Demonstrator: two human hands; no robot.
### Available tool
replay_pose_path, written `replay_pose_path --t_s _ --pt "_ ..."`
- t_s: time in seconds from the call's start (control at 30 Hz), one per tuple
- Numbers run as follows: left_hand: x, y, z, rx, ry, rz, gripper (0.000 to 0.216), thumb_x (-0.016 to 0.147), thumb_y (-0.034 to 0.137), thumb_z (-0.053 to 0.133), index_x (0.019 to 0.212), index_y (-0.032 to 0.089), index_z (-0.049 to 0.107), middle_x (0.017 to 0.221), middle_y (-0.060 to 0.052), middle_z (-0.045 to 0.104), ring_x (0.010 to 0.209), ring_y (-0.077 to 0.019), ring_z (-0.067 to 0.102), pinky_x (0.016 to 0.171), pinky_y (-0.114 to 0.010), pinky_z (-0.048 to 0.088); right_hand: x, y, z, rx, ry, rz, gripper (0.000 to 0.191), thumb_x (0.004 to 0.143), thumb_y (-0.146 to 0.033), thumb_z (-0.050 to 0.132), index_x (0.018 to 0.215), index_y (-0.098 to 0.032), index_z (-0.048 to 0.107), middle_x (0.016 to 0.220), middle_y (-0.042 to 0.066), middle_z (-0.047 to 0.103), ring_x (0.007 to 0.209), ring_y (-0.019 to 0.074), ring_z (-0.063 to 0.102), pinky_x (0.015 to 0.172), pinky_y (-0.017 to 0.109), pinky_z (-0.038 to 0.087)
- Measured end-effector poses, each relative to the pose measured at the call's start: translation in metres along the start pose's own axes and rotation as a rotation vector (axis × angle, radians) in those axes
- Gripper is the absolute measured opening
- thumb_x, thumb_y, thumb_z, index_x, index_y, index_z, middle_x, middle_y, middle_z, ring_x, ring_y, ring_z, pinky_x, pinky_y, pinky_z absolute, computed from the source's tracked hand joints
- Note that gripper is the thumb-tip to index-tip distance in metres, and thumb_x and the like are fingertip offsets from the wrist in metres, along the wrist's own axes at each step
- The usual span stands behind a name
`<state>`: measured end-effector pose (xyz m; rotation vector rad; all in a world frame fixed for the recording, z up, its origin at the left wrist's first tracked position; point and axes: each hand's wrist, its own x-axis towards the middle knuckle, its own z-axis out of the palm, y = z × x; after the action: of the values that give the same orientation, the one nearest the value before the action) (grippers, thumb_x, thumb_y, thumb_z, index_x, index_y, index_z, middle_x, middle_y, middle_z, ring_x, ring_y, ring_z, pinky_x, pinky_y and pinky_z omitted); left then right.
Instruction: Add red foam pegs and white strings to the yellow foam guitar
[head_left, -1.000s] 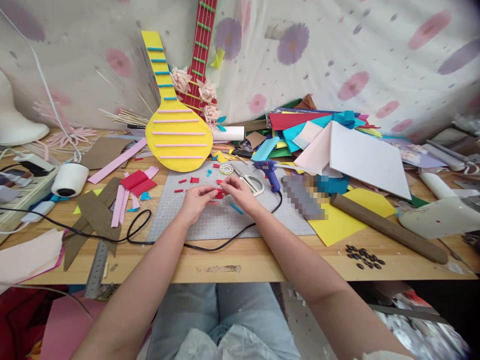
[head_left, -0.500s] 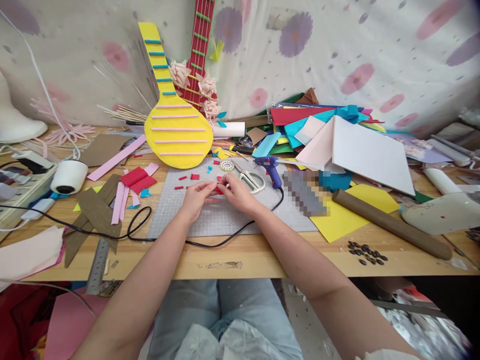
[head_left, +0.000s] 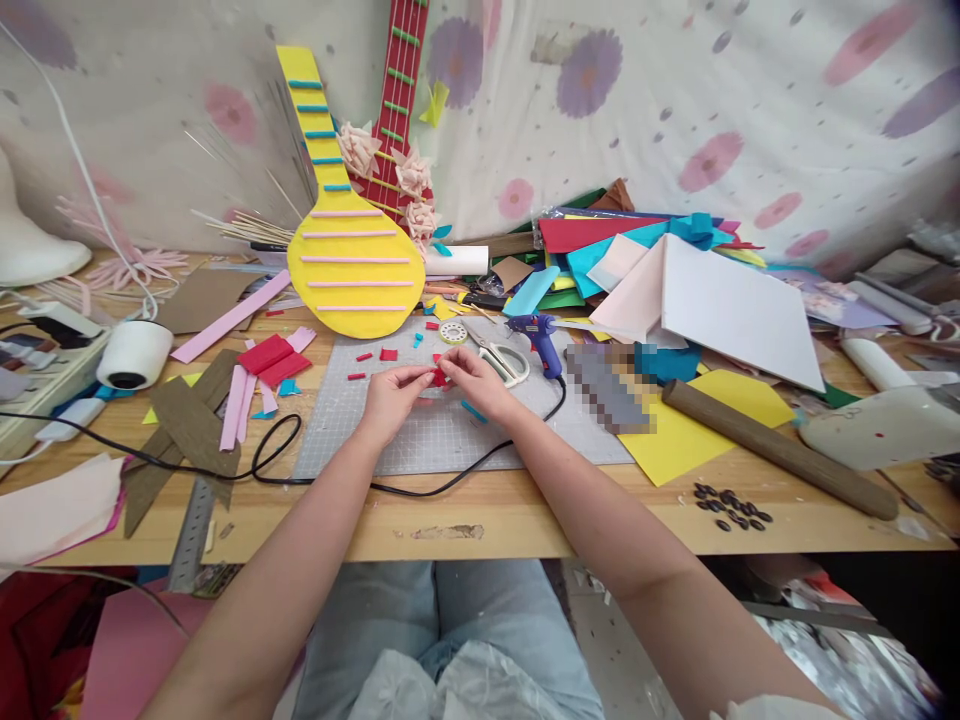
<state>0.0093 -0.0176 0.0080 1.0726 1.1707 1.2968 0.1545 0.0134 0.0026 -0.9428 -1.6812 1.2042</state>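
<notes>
The left hand (head_left: 394, 400) and right hand (head_left: 480, 385) met fingertip-close, both pinching the small, red, paper-like scrap (head_left: 439, 376) between them over the grey gridded mat (head_left: 442, 440); I couldn't make out its long axis.

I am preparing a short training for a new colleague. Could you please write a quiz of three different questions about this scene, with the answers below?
1. Multiple choice: what do the left hand and the right hand hold between them?
A) a blue glue gun
B) a small red scrap of sheet material
C) a brown cylindrical tube

2. True or false: the metal scissors with white handles lie on the grey gridded cutting mat.

3. Complete: the thin strips across the neck of the yellow lute-shaped cutout are ____ in colour.

Key: 1. B; 2. True; 3. blue
</notes>
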Motion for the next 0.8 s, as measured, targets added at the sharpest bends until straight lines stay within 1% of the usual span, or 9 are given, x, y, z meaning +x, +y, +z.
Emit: replay_pose_path --t_s 0.1,0.27,0.37,0.47,0.63,0.7,0.8 --pt "-0.001 0.000 0.001 0.011 0.007 0.010 0.038 0.054 0.039 0.077 0.082 0.013 0.072 0.083 -0.009 0.071 0.079 -0.0232 0.066 0.057 -0.031 0.055 -0.001 -0.002 0.003 -0.109 0.057 -0.023 0.012 0.078 -0.030 0.055 0.079 -0.019 0.052 0.081 0.001 0.058 0.074 0.0124 0.057 0.068 0.029 0.050" --pt "0.001 -0.002 0.001 0.034 0.050 0.038 0.034 0.057 0.037 0.075 0.081 0.013 0.071 0.084 -0.009 0.071 0.080 -0.0238 0.066 0.059 -0.033 0.055 -0.004 -0.009 0.008 -0.210 0.150 -0.016 0.006 0.078 -0.024 0.056 0.077 -0.018 0.054 0.082 0.002 0.062 0.075 0.0130 0.059 0.069 0.028 0.050" --pt "0.003 -0.005 0.000 0.048 0.071 0.061 0.032 0.059 0.035 0.074 0.082 0.014 0.071 0.087 -0.009 0.071 0.081 -0.0232 0.066 0.058 -0.033 0.056 -0.004 -0.011 0.008 -0.259 0.148 -0.016 0.006 0.078 -0.024 0.056 0.077 -0.018 0.054 0.081 0.002 0.062 0.075 0.0131 0.058 0.067 0.027 0.048" --pt "0.003 -0.004 0.000 0.062 0.069 0.059 0.033 0.058 0.034 0.074 0.083 0.013 0.071 0.088 -0.010 0.070 0.082 -0.0238 0.065 0.057 -0.032 0.056 -0.003 -0.011 0.007 -0.323 0.145 -0.062 0.006 0.078 -0.022 0.054 0.075 -0.018 0.055 0.078 0.002 0.061 0.075 0.0131 0.057 0.067 0.027 0.047" --pt "-0.001 0.003 0.003 -0.028 0.003 -0.008 0.041 0.061 0.039 0.072 0.095 0.015 0.069 0.101 -0.011 0.068 0.092 -0.0261 0.064 0.059 -0.033 0.056 -0.005 -0.012 0.006 -0.394 0.147 -0.151 0.006 0.079 -0.021 0.052 0.075 -0.018 0.055 0.079 0.003 0.060 0.078 0.0137 0.055 0.067 0.026 0.046" --pt "-0.001 0.003 0.004 -0.054 -0.009 -0.030 0.041 0.061 0.041 0.072 0.092 0.014 0.069 0.102 -0.011 0.068 0.093 -0.0263 0.064 0.062 -0.034 0.057 -0.005 -0.012 0.007 -0.404 0.141 -0.154 0.006 0.079 -0.021 0.052 0.075 -0.018 0.055 0.081 0.003 0.061 0.079 0.0140 0.055 0.068 0.026 0.045" --pt "0.001 0.000 0.004 -0.041 0.008 -0.033 0.039 0.059 0.040 0.075 0.086 0.013 0.071 0.096 -0.010 0.070 0.089 -0.0253 0.065 0.068 -0.037 0.057 -0.005 -0.012 0.008 -0.404 0.135 -0.144 0.005 0.079 -0.021 0.052 0.076 -0.018 0.055 0.083 0.003 0.061 0.079 0.0143 0.055 0.070 0.028 0.044"
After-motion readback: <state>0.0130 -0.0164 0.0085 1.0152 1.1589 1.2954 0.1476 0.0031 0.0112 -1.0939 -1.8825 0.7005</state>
